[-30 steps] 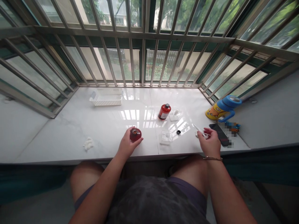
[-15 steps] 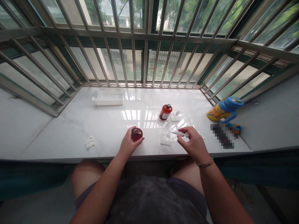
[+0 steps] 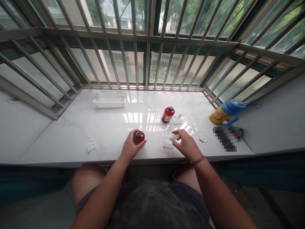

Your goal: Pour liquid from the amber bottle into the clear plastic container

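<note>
My left hand (image 3: 128,147) is closed around a round dark red bottle (image 3: 138,137) whose uncapped neck faces up toward me. Between the thumb and fingers of my right hand (image 3: 187,145) is a small translucent tapered tube (image 3: 175,137), partly hidden by the fingers. It hovers at a clear plastic holder (image 3: 167,144) on the counter; I cannot tell whether they touch. Behind, a second red bottle (image 3: 168,114) with a dark cap and a white label stands upright. Another clear plastic holder (image 3: 179,118) lies right beside it.
Crumpled white tissues lie at left (image 3: 91,146) and right (image 3: 202,138). A white basket (image 3: 110,101) sits at the back left. At right are a blue-and-yellow handled flask (image 3: 225,112) and a pixelated dark object (image 3: 224,139). Metal window bars (image 3: 152,38) border the white counter (image 3: 66,133).
My right hand has moved left with the tube, bringing it over the near plastic holder and uncovering the right-hand tissue. The left hand keeps its hold on the round bottle.
</note>
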{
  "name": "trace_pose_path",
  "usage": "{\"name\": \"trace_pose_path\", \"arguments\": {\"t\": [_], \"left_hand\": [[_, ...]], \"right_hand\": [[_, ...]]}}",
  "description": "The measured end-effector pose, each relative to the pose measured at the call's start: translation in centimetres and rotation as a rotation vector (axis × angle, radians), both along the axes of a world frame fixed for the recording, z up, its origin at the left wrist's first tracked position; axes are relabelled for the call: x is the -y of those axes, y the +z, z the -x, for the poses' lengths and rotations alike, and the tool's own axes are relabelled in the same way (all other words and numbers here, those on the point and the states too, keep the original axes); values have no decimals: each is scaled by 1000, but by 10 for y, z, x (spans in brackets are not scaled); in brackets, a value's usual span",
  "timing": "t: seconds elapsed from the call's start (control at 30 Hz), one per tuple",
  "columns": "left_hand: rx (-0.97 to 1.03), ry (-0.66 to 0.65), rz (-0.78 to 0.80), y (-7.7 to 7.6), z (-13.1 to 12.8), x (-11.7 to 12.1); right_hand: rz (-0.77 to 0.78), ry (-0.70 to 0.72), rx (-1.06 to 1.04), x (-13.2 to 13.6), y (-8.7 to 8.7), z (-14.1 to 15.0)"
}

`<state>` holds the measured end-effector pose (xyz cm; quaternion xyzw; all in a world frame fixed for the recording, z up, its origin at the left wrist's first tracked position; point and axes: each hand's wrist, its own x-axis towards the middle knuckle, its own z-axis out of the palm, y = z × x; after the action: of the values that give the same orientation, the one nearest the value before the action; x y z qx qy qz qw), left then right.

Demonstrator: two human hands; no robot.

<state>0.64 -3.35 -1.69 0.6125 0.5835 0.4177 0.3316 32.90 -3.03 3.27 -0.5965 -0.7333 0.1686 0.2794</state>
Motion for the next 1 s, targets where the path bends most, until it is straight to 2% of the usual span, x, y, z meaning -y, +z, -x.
{"name": "trace_pose_path", "arguments": {"t": [0.2,0.33,0.47,0.67,0.73,0.87,0.93,1.0], "left_hand": [[4,-1,-12,-1,0,0],[3,1,-6,0,0,0],[0,4,-7,0,0,1],[-26,9,-11,-2,-1,-1],[-87,45,-86,0,-1,4],[-255,159,-403,7,-7,31],[-290,80,-499,8,-15,48],[-295,-134,-504,5,-29,60]], "right_hand": [[20,-33,-27,1,-23,3],[-4,-46,-131,6,-36,4],[16,-55,-248,13,-47,7],[-15,-96,-290,19,-58,12],[-9,-110,-295,21,-59,13],[7,-76,-287,26,-56,15],[20,-53,-290,30,-55,16],[37,-25,-307,34,-53,18]]}}
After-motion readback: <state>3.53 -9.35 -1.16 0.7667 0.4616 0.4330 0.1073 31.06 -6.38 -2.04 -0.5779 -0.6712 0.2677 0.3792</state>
